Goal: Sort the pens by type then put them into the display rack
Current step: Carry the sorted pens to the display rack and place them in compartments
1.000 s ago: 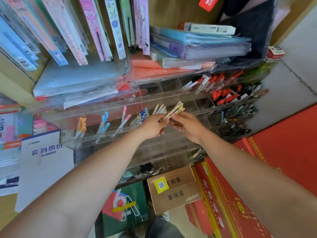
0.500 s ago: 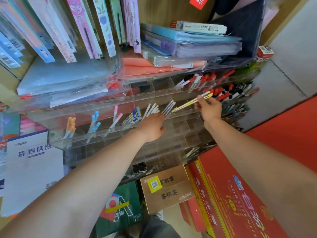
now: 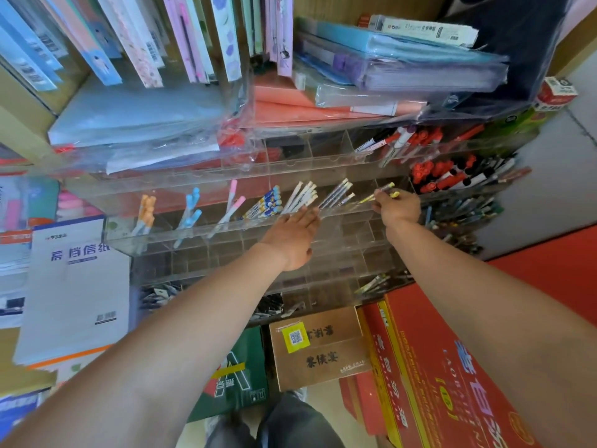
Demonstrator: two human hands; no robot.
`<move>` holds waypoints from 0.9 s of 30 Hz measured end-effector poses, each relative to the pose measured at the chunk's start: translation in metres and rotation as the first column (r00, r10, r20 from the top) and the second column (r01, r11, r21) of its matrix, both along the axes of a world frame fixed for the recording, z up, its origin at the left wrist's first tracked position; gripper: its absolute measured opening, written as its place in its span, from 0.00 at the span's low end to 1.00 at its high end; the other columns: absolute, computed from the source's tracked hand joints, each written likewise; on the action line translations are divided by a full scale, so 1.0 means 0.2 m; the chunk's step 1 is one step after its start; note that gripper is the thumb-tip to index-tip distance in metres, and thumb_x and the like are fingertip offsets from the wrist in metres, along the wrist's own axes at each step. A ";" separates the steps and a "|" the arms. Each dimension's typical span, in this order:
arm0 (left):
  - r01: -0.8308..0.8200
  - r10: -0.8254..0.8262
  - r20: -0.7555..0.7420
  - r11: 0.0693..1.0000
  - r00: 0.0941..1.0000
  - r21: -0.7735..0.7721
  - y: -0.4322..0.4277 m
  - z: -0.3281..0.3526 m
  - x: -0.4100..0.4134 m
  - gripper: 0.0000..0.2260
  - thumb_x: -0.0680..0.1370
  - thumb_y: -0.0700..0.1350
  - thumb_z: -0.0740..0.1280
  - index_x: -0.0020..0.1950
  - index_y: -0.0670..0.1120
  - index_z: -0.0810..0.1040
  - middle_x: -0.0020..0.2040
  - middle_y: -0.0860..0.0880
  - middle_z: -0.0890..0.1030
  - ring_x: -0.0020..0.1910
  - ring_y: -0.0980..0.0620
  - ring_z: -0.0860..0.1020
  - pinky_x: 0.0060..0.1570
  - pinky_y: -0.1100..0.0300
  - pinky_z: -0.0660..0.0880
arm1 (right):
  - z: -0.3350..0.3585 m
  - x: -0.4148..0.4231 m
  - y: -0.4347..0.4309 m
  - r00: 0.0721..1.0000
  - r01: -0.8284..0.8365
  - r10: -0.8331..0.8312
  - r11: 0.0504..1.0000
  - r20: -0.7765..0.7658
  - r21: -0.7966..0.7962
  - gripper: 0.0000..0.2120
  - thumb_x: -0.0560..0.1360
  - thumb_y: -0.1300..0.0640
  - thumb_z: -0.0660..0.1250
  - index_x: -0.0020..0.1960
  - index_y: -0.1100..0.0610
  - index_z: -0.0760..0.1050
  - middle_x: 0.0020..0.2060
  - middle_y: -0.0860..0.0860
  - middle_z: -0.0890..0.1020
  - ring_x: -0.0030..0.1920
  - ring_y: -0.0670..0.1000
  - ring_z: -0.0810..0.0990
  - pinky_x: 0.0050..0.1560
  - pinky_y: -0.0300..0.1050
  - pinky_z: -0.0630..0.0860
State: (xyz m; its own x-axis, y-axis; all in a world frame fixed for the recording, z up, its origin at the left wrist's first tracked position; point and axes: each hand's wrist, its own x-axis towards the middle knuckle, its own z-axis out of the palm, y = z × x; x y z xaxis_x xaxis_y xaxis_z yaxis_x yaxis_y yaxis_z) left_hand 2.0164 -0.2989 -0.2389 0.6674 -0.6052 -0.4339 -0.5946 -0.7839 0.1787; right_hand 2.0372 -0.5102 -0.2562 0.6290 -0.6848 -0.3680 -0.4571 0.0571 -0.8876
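Note:
A clear acrylic display rack (image 3: 200,227) with several rows of compartments stands in front of me. Its middle row holds orange pens (image 3: 146,210), blue pens (image 3: 191,205), pink pens (image 3: 233,202), blue-and-white pens (image 3: 265,203), white pens (image 3: 302,195) and grey pens (image 3: 337,194). My right hand (image 3: 395,206) pinches a few yellow-capped pens (image 3: 384,190) over the compartment just right of the grey ones. My left hand (image 3: 295,236) reaches flat toward the rack's front wall below the white pens, fingers straight, holding nothing.
Red-capped pens and markers (image 3: 436,176) fill the rack's right compartments. Plastic-wrapped folders (image 3: 403,63) and paper lie on top of the rack. Below are a brown carton (image 3: 318,347), a red box (image 3: 445,376) and a green box (image 3: 240,376).
My right hand took the yellow-capped pens from between both hands, carried them right, and lowered them into a middle-row compartment. My left hand let go and opened flat against the rack.

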 end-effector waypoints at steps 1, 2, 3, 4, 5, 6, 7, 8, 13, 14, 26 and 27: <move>-0.006 0.006 -0.004 1.000 1.000 -0.006 0.00 0.00 0.00 0.32 0.81 0.47 0.59 0.79 0.46 0.43 0.78 0.49 0.39 0.77 0.49 0.40 0.76 0.50 0.44 | -0.01 0.00 0.00 1.000 -0.011 0.011 1.000 -0.009 0.020 0.12 0.75 0.63 0.70 0.34 0.54 0.73 0.32 0.51 0.78 0.37 0.52 0.78 0.53 0.53 0.80; -0.012 0.012 -0.007 1.000 1.000 -0.012 0.00 0.00 0.00 0.32 0.81 0.47 0.59 0.79 0.46 0.44 0.78 0.49 0.39 0.77 0.49 0.40 0.76 0.50 0.44 | -0.02 0.01 0.00 1.000 -0.016 0.016 0.999 -0.009 0.029 0.11 0.74 0.64 0.70 0.35 0.54 0.74 0.34 0.53 0.79 0.39 0.53 0.79 0.54 0.54 0.80; -0.021 0.021 -0.010 1.000 1.000 -0.021 0.00 0.00 0.00 0.32 0.81 0.47 0.59 0.79 0.46 0.44 0.78 0.49 0.40 0.77 0.49 0.41 0.76 0.51 0.44 | -0.02 0.01 0.00 1.000 -0.022 0.022 0.999 -0.011 0.024 0.09 0.74 0.64 0.70 0.37 0.54 0.74 0.37 0.54 0.80 0.41 0.55 0.81 0.55 0.55 0.79; -0.030 0.029 -0.014 0.999 0.999 -0.031 0.00 0.01 0.00 0.31 0.81 0.47 0.59 0.79 0.46 0.45 0.78 0.49 0.40 0.77 0.49 0.41 0.75 0.51 0.44 | -0.03 0.01 -0.01 0.999 -0.031 0.032 0.999 -0.016 0.010 0.06 0.73 0.63 0.71 0.41 0.55 0.75 0.40 0.55 0.81 0.44 0.56 0.82 0.55 0.56 0.79; -0.038 0.037 -0.018 0.998 0.999 -0.040 0.00 0.01 0.00 0.31 0.81 0.46 0.59 0.79 0.46 0.45 0.79 0.49 0.40 0.77 0.49 0.42 0.75 0.51 0.44 | -0.04 0.01 -0.01 0.999 -0.041 0.041 0.999 -0.028 -0.001 0.06 0.72 0.62 0.72 0.45 0.56 0.75 0.43 0.56 0.82 0.47 0.58 0.82 0.55 0.57 0.79; -0.045 0.044 -0.021 0.998 0.999 -0.046 0.00 0.01 0.00 0.30 0.81 0.46 0.59 0.79 0.46 0.46 0.79 0.48 0.41 0.78 0.49 0.42 0.75 0.51 0.44 | -0.05 0.01 -0.02 0.998 -0.053 0.053 0.999 -0.035 -0.008 0.10 0.72 0.62 0.72 0.51 0.57 0.75 0.46 0.57 0.81 0.49 0.58 0.82 0.56 0.56 0.79; -0.051 0.051 -0.017 0.997 0.999 -0.050 0.00 0.02 0.00 0.30 0.81 0.46 0.59 0.79 0.46 0.47 0.79 0.48 0.42 0.78 0.48 0.43 0.75 0.51 0.45 | -0.04 0.01 -0.01 0.997 -0.062 0.062 0.998 -0.039 -0.007 0.15 0.71 0.63 0.72 0.56 0.58 0.73 0.47 0.57 0.80 0.51 0.58 0.81 0.56 0.55 0.78; -0.059 0.058 -0.010 0.997 0.998 -0.055 0.00 0.02 -0.01 0.29 0.81 0.46 0.59 0.79 0.46 0.49 0.79 0.47 0.44 0.78 0.47 0.45 0.75 0.51 0.46 | -0.04 0.01 -0.01 0.996 -0.071 0.070 0.997 -0.047 -0.008 0.20 0.71 0.64 0.71 0.61 0.60 0.70 0.48 0.56 0.78 0.51 0.58 0.80 0.57 0.54 0.78; -0.128 0.134 0.030 0.980 0.991 -0.151 0.09 0.08 -0.05 0.25 0.80 0.46 0.60 0.77 0.47 0.60 0.77 0.45 0.58 0.75 0.44 0.59 0.74 0.50 0.57 | -0.10 -0.01 0.01 0.996 -0.022 0.018 0.999 -0.089 -0.044 0.27 0.65 0.58 0.70 0.61 0.59 0.65 0.56 0.61 0.77 0.53 0.59 0.79 0.58 0.60 0.77; -0.138 0.146 0.038 0.975 0.988 -0.174 0.13 0.09 -0.06 0.24 0.80 0.45 0.61 0.76 0.48 0.62 0.76 0.45 0.62 0.73 0.43 0.62 0.72 0.49 0.61 | -0.09 -0.03 0.05 0.993 -0.034 0.028 0.998 -0.114 -0.056 0.27 0.66 0.56 0.69 0.62 0.58 0.64 0.58 0.61 0.77 0.53 0.58 0.79 0.59 0.60 0.77; -0.393 0.434 0.066 0.862 0.899 -0.320 1.12 0.15 -0.49 0.12 0.80 0.44 0.58 0.62 0.49 0.75 0.59 0.47 0.78 0.55 0.45 0.77 0.52 0.54 0.75 | 0.11 -0.46 1.23 0.714 -0.700 0.670 0.680 -0.205 -0.217 0.08 0.78 0.60 0.64 0.41 0.54 0.78 0.33 0.52 0.81 0.35 0.51 0.77 0.42 0.49 0.77; -0.423 0.465 0.070 0.850 0.882 -0.315 1.25 0.14 -0.55 0.12 0.80 0.44 0.58 0.61 0.48 0.76 0.58 0.47 0.78 0.55 0.45 0.77 0.50 0.54 0.73 | 0.13 -0.51 1.37 0.674 -0.739 0.709 0.634 -0.211 -0.230 0.10 0.77 0.59 0.64 0.38 0.52 0.77 0.33 0.53 0.81 0.35 0.52 0.78 0.43 0.50 0.78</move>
